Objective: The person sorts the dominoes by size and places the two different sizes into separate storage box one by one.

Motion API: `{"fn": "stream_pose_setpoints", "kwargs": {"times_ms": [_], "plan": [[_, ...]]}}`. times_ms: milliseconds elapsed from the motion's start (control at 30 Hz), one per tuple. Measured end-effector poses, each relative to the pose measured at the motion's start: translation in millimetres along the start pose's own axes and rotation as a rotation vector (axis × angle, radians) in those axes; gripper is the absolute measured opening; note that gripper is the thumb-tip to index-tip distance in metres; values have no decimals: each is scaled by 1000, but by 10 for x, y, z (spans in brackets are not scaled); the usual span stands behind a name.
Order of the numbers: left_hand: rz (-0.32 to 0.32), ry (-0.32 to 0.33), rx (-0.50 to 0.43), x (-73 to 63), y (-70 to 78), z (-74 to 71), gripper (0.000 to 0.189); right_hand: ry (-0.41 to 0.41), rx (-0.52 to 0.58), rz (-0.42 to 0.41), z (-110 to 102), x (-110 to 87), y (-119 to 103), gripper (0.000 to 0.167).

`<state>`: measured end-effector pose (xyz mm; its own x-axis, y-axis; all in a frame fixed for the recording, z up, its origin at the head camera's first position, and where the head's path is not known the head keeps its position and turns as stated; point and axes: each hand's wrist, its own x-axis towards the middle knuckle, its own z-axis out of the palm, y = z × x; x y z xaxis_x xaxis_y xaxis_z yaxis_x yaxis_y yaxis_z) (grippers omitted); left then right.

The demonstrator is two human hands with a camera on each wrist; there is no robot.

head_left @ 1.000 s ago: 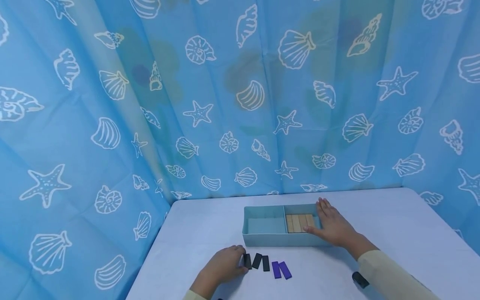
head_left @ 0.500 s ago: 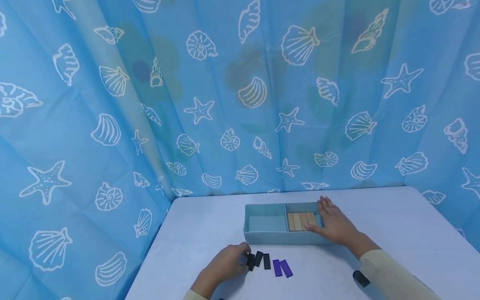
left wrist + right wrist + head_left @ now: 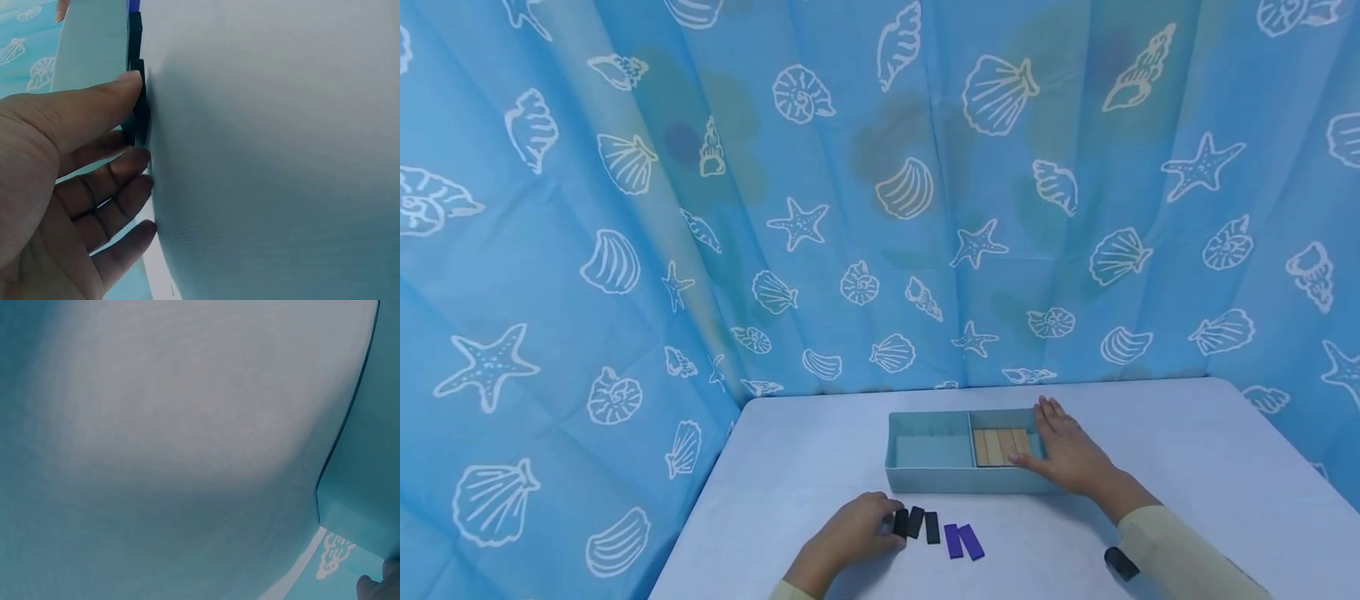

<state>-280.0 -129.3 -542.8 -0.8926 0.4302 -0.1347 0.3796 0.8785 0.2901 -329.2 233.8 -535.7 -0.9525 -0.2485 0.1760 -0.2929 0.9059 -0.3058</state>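
Observation:
My left hand [image 3: 853, 532] pinches the leftmost black block [image 3: 900, 522] between thumb and forefinger at the table. In the left wrist view the thumb lies on that flat black block [image 3: 141, 106], while the other fingers spread loosely below. Two more black blocks [image 3: 932, 527] lie just right of it. My right hand [image 3: 1071, 454] rests with fairly straight fingers along the right end of a pale blue two-part box [image 3: 955, 481], its thumb over the front rim. Several light wooden blocks [image 3: 1000, 447] lie side by side in the right compartment. The left compartment's floor shows bare.
Two purple blocks [image 3: 972, 542] lie right of the black ones, in front of the box. A small dark object [image 3: 1122, 563] shows beside the right sleeve. A blue seashell-print curtain [image 3: 850, 208] hangs behind the white table [image 3: 805, 450].
My left hand has shifted slightly right, bringing the leftmost black block closer to the neighbouring black one. The right hand stays on the box's right end.

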Motion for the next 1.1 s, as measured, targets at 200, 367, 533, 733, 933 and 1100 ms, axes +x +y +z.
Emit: {"fn": "stream_pose_setpoints", "kwargs": {"times_ms": [200,367,533,733,933,1100], "plan": [[-61,-1,-44,7,44,-25,48,-15,21,9,0,2,-2,111],[-61,4,-107,-10,99,-61,44,-9,18,14,5,4,5,111],[-33,8,-148,-7,105,-70,42,9,17,7,-7,8,10,110],[-36,-9,-212,30,73,-30,39,6,22,12,7,12,22,110],[-38,-23,-302,26,14,-25,38,11,17,7,16,3,30,110],[-43,-18,-341,6,-46,-72,40,11,19,9,21,2,28,111]]}}
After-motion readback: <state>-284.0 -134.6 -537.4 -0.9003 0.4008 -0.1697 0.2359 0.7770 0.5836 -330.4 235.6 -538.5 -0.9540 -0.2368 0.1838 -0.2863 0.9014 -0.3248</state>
